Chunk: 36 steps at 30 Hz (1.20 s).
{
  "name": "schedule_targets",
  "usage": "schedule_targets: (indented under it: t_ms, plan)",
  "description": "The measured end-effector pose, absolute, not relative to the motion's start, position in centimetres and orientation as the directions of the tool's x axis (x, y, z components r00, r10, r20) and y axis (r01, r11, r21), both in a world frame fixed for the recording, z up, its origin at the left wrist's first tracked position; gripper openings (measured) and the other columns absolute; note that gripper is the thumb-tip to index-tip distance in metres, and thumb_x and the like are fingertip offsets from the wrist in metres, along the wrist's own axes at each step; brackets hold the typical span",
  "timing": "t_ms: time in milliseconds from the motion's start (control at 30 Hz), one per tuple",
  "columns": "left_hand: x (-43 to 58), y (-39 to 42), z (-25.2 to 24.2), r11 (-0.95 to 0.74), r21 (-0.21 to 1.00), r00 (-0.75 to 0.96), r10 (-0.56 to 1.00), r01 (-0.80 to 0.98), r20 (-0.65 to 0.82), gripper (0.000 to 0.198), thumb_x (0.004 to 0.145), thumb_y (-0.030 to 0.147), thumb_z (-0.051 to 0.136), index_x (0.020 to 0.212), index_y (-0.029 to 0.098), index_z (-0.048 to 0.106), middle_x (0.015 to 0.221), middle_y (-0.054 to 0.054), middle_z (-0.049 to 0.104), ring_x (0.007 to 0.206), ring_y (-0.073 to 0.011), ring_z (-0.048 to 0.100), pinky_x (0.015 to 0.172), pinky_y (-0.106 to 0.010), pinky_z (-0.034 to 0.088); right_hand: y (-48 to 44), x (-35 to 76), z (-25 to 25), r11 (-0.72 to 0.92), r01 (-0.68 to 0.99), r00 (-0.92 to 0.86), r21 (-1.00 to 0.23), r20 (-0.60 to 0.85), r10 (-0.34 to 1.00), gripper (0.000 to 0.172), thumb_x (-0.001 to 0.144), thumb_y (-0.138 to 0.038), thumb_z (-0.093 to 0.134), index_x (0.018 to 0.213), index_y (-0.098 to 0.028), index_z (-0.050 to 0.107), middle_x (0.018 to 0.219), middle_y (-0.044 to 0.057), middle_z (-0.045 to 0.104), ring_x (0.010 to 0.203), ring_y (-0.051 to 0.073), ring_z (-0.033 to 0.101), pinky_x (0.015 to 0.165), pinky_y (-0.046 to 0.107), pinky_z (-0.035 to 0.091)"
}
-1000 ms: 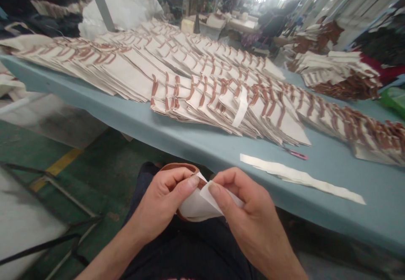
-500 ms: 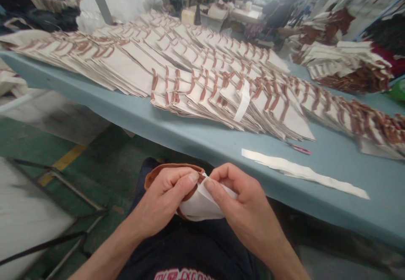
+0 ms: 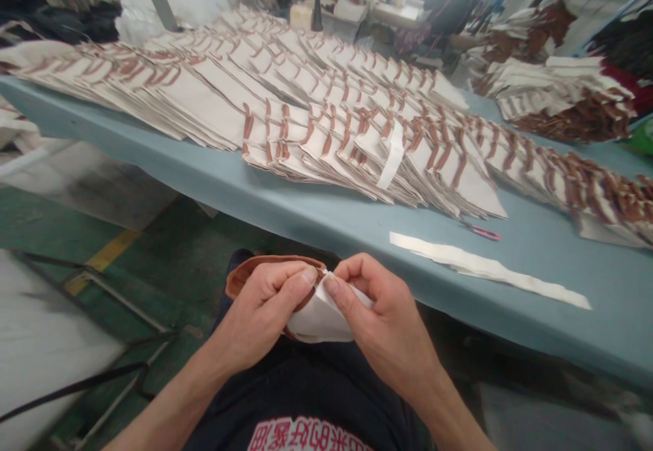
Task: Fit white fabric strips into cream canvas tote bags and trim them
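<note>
A white fabric piece with a brown edge [image 3: 313, 322] lies over my lap between both hands. My left hand [image 3: 273, 301] is closed on its brown border, thumb on top near the corner. My right hand [image 3: 375, 308] pinches a white strip [image 3: 347, 303] against the same corner, thumb pressed down on it. The two thumb tips are almost together, with a small white bit showing between them. The fingers under the cloth are hidden.
On the blue-covered table [image 3: 326, 216] lie rows of overlapping white pieces with brown edges [image 3: 326, 138]. Loose white strips [image 3: 490, 269] and a small pink-handled tool [image 3: 484, 232] sit near its front edge. A metal-framed stand [image 3: 147, 349] is at left.
The view has tilted slightly. Both hands keep their pinch on the fabric, and the thumbs have come a little closer together at the corner.
</note>
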<state>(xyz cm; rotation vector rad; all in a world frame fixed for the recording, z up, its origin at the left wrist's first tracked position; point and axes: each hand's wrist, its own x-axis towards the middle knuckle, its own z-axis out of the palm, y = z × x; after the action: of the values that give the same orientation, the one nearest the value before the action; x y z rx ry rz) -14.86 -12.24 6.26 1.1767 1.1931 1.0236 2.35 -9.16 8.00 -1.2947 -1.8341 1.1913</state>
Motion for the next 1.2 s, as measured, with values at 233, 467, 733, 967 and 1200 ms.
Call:
schedule_targets:
  t_ms: [233, 467, 733, 967, 1200]
  plan:
    - [-15.2, -12.4, 6.1, 0.106, 0.993, 0.103, 0.989, 0.048, -0.111, 0.042, 0.099, 0.041, 0.047, 0.062, 0.02, 0.042, 0.061, 0.005, 0.036, 0.055, -0.0106, 0.033, 0.049, -0.022, 0.028, -9.2, 1.9, 7.5, 0.14, 0.415, -0.34, -0.899, -0.01, 0.941, 0.022, 0.095, -0.04, 0.06, 0.081, -0.022, 0.061, 0.067, -0.002, 0.069, 0.057, 0.014, 0.063, 0.053, 0.024, 0.042]
    - [-15.5, -12.3, 5.4, 0.105, 0.994, 0.105, 0.988, 0.042, -0.109, 0.043, 0.1, 0.041, 0.047, 0.062, 0.021, 0.04, 0.061, 0.006, 0.034, 0.055, -0.0105, 0.032, 0.049, -0.023, 0.027, -9.2, 1.7, 7.2, 0.198, 0.453, -0.36, -0.869, 0.026, 0.933, 0.019, 0.097, -0.037, 0.06, 0.084, -0.022, 0.061, 0.07, -0.002, 0.07, 0.06, 0.014, 0.065, 0.056, 0.024, 0.041]
    - [-15.7, -12.5, 4.3, 0.132, 0.991, 0.108, 0.985, 0.008, -0.132, 0.042, 0.1, 0.044, 0.049, 0.069, 0.016, 0.055, 0.066, 0.002, 0.048, 0.059, -0.0119, 0.041, 0.052, -0.023, 0.033, -9.1, 1.9, 6.9, 0.185, 0.448, -0.407, -0.875, -0.015, 0.913, 0.021, 0.098, -0.038, 0.06, 0.084, -0.023, 0.06, 0.068, -0.003, 0.068, 0.059, 0.013, 0.062, 0.055, 0.023, 0.038]
    - [-15.6, -12.7, 4.4, 0.076, 0.996, 0.029, 0.997, 0.052, -0.077, 0.027, 0.087, 0.037, 0.061, 0.073, 0.014, 0.066, 0.076, -0.003, 0.064, 0.069, -0.0157, 0.056, 0.06, -0.023, 0.043, -9.4, 1.5, 6.2, 0.231, 0.463, -0.363, -0.856, 0.055, 0.93, 0.021, 0.098, -0.039, 0.059, 0.085, -0.023, 0.06, 0.069, -0.003, 0.068, 0.057, 0.013, 0.061, 0.056, 0.024, 0.038]
    - [-14.9, -12.9, 4.3, 0.029, 0.98, -0.043, 0.999, 0.197, -0.021, 0.022, 0.084, 0.027, 0.054, 0.073, 0.014, 0.068, 0.065, 0.001, 0.062, 0.057, -0.0122, 0.051, 0.053, -0.021, 0.041, -10.0, 1.4, 5.3, 0.215, 0.475, -0.333, -0.853, 0.053, 0.942, 0.019, 0.097, -0.038, 0.059, 0.086, -0.023, 0.059, 0.069, -0.003, 0.067, 0.057, 0.014, 0.061, 0.056, 0.024, 0.038]
